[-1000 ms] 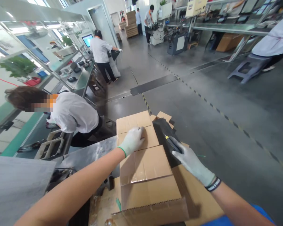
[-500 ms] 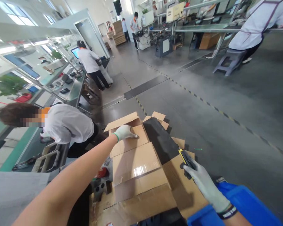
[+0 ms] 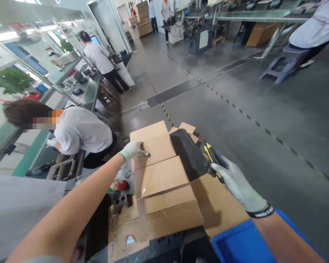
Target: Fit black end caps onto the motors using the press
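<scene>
At the near right, a blue bin [image 3: 235,230] is partly covered by the right forearm. Just beyond it, a yellow-and-black utility knife [image 3: 214,160] is gripped in the gloved right hand [image 3: 237,182], its tip pointed away to the far left, apart from the cardboard. In the near middle, a cardboard box [image 3: 160,175] is laid with its taped top uppermost, and a loose cardboard sheet [image 3: 222,199] is spread along its right. The box is touched at its left edge by the gloved left hand [image 3: 134,150], the thumb laid over the top; whether the edge is pinched cannot be told. Left of the box, a dark metal block [image 3: 129,200] with round holes and a red object [image 3: 122,185] are seen. A black sheet [image 3: 189,153] is placed along its far right side, with small cardboard flaps [image 3: 188,128] visible beyond. Farther left, a bench is leaned over by a seated co-worker [image 3: 84,129]. The floor is marked with striped tape [image 3: 248,117]. At the far right, a grey stool [image 3: 285,60] is occupied by another person; at the far end, flat cardboard [image 3: 143,25] is stacked.
</scene>
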Available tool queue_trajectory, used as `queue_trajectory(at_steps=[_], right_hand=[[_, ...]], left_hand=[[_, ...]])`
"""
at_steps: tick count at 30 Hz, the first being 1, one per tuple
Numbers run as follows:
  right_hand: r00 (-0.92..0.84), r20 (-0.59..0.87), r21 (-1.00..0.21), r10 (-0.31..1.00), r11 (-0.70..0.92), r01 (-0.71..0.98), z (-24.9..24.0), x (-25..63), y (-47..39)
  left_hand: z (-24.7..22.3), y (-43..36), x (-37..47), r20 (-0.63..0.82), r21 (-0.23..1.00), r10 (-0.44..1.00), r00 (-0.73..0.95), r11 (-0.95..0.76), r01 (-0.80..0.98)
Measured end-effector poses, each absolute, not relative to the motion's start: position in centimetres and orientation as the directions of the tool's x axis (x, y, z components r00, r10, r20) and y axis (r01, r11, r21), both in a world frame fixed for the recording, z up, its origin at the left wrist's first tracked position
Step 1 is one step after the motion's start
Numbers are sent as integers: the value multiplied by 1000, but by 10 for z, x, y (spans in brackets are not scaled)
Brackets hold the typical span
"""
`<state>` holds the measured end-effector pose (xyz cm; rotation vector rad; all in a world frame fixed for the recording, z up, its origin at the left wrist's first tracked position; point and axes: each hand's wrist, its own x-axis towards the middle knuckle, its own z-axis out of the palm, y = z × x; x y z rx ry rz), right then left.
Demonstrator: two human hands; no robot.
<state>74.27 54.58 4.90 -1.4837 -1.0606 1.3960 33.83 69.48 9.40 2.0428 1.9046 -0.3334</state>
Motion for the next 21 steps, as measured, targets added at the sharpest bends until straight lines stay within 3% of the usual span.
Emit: queue_trajectory(at_steps=[6,8,11,14,17,21], right_hand=[[-7,-419,-907,908,-419,45,42,717,509],[-54,-403,-915,914,-403,4,40,700,491],[-180,-396,-904,901,-416,-96,35,681,460],[-369,-387,-849,845,-483,-215,24,679,426],[-554,-351,-816,755,-537,-214,13,682,401],[-573,-409,-858,711,-513,-24,18,674,395]], left_hand=[[115,612,347,-131,-86,988,86,-97,992],[122,590,349,-85,-72,984,159,-165,984],[122,562,342,50,77,974,221,-224,972],[101,520,331,164,342,984,71,-124,932],[66,450,328,50,694,988,-144,69,717],[34,339,346,-198,872,932,-302,309,380]])
